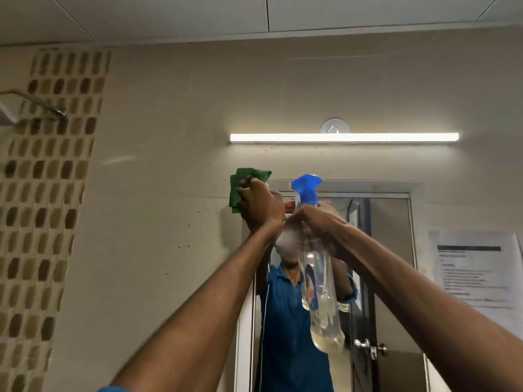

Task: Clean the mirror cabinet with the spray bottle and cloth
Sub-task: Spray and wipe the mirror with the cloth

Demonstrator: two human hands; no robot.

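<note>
The mirror cabinet [390,250] hangs on the beige wall ahead, its glass reflecting a person in a blue shirt and a door. My left hand [260,206] is raised to the cabinet's top left corner and grips a folded green cloth [240,188] pressed against that corner. My right hand [322,222] holds a clear spray bottle [322,292] by its neck, just right of the left hand. The bottle's blue trigger head [305,189] points toward the mirror's top edge, and a little pale liquid sits at the bottle's bottom.
A lit tube light [343,137] runs along the wall above the cabinet. A printed paper notice [478,267] is stuck to the wall at the right. A mosaic tile strip [53,171] and a shower arm [34,104] are at the left.
</note>
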